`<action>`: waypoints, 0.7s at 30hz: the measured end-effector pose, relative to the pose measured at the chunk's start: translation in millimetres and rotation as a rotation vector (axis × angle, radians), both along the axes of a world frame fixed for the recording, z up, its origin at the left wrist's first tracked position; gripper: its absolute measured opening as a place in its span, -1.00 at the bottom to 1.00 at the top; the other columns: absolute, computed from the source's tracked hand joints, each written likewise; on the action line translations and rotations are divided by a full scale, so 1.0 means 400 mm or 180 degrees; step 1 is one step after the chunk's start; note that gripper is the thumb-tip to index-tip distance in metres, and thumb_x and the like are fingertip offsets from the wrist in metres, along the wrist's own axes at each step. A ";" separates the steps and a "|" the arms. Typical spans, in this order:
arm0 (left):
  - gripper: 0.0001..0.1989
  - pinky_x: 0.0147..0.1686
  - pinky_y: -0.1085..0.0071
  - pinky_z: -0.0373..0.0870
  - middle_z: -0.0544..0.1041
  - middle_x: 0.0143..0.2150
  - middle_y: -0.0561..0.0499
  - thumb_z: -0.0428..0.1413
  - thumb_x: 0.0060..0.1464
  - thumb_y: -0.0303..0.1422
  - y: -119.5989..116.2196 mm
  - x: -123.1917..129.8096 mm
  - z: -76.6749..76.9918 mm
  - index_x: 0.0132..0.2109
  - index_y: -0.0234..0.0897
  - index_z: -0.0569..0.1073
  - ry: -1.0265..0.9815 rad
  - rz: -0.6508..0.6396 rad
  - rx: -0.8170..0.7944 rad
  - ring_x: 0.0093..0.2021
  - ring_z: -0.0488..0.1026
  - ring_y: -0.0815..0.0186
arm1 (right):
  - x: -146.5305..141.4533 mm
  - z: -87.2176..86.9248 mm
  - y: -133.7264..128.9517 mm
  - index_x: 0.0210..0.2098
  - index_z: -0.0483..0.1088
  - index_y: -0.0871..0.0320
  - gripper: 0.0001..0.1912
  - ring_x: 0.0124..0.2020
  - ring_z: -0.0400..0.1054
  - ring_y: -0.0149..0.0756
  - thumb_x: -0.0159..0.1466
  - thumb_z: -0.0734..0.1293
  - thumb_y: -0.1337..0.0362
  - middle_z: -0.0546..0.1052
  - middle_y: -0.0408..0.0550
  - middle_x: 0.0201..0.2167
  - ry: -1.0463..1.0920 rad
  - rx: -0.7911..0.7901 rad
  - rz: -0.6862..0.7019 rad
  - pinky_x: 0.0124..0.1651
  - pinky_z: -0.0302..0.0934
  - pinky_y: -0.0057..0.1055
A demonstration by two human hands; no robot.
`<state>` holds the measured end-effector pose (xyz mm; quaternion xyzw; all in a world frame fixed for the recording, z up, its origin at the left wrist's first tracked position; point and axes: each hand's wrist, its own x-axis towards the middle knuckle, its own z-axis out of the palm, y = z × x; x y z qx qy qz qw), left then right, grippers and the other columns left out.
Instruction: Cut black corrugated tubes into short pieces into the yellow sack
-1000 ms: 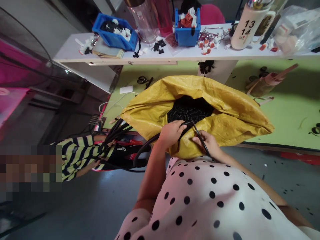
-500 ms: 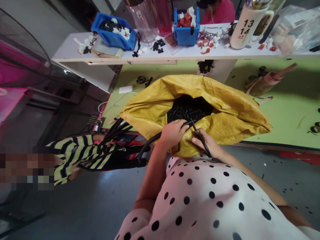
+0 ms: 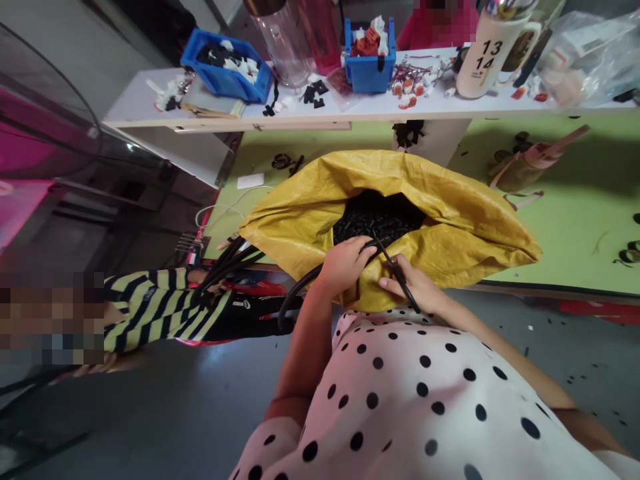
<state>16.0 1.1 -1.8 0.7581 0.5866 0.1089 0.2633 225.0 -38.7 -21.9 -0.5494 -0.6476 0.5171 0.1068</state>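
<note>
My left hand (image 3: 344, 265) is closed around a length of black ribbed tube (image 3: 303, 283), which trails down to the left past my forearm. The front end of the tube lies over the mouth of a yellow sack (image 3: 450, 197). Inside that mouth is a mass of short black tube pieces (image 3: 367, 217). Scissors (image 3: 399, 275) with dark handles are gripped in my right hand (image 3: 419, 283). Their blades cross the tube just right of my left fingers. My right fingers partly cover the handles.
Behind the sack, a white shelf (image 3: 295, 120) carries blue bins (image 3: 370, 70), a mug (image 3: 483, 63) and loose connectors. Another pair of scissors (image 3: 283, 161) lies on the green table (image 3: 560, 233). At left, a person in a striped shirt (image 3: 150, 307) holds black tubes.
The scissors' tips have shifted slightly left and up, and the blades look closer together. The other person's lower hand has moved away to the left.
</note>
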 end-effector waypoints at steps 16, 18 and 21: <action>-0.68 0.12 0.27 0.47 0.63 0.11 -0.07 0.02 0.38 -0.26 0.007 -0.001 -0.016 0.13 -0.17 0.57 0.0288 -0.0255 -0.0166 0.12 0.56 0.15 | -0.013 -0.061 -0.011 -0.32 0.35 0.11 -0.43 -0.48 0.16 -0.35 0.27 0.31 -0.32 0.27 -0.22 -0.54 0.0636 0.0253 -0.0439 -0.39 0.06 -0.41; -0.68 0.11 0.26 0.47 0.64 0.10 -0.07 0.01 0.39 -0.25 0.009 -0.005 -0.025 0.11 -0.18 0.57 0.0304 -0.0261 -0.0204 0.10 0.56 0.14 | -0.014 -0.067 -0.014 -0.35 0.36 0.11 -0.41 -0.49 0.15 -0.36 0.25 0.32 -0.33 0.27 -0.21 -0.55 0.0614 0.0247 -0.0470 -0.41 0.05 -0.41; -0.69 0.11 0.25 0.47 0.64 0.10 -0.06 0.02 0.38 -0.25 0.013 -0.010 -0.035 0.10 -0.17 0.57 0.0260 -0.0250 -0.0225 0.10 0.56 0.14 | -0.016 -0.075 -0.018 -0.38 0.35 0.12 -0.40 -0.48 0.17 -0.36 0.23 0.33 -0.34 0.28 -0.20 -0.55 0.0647 0.0246 -0.0530 -0.40 0.07 -0.41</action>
